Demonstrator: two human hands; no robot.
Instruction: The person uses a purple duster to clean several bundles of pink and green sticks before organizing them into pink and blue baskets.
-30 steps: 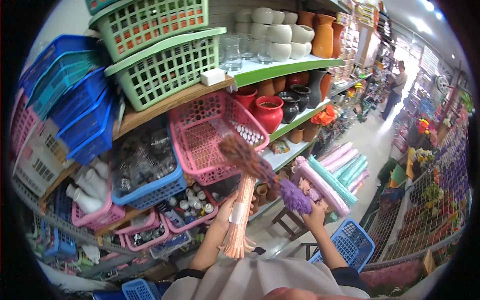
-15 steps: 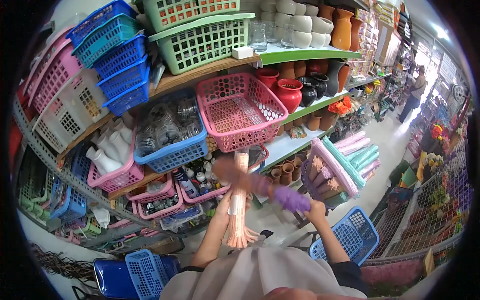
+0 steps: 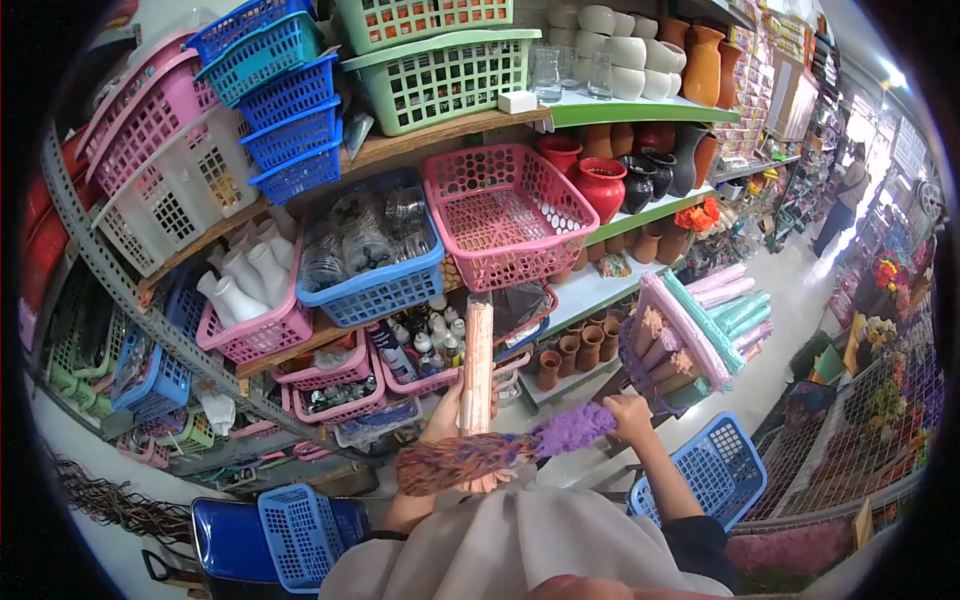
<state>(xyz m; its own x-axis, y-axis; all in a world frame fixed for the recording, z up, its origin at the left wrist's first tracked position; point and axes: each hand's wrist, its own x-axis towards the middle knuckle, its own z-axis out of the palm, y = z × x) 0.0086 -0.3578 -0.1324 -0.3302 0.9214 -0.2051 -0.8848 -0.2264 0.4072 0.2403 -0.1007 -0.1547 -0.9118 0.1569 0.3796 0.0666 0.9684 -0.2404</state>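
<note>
My left hand (image 3: 447, 412) is wrapped round a long peach-coloured bundle (image 3: 478, 350) of what looks like rolled strips, held upright in front of the shelves. In my right hand (image 3: 628, 418) is the purple end of a fluffy duster (image 3: 470, 458). Its brown, orange and blue-flecked head lies across the lower part of the peach bundle, in front of it and over my left wrist. The frayed lower end of the bundle is mostly hidden behind the duster.
A pink basket (image 3: 510, 215) and a blue basket (image 3: 372, 290) of packed items sit on the shelf ahead. To the right stands a purple container of pastel rolls (image 3: 695, 330), above a blue basket (image 3: 715, 470). A person (image 3: 845, 200) stands far down the aisle.
The duster's head has swung downward and now crosses the lower end of the peach bundle. The view has shifted, so the shelves appear slightly farther right.
</note>
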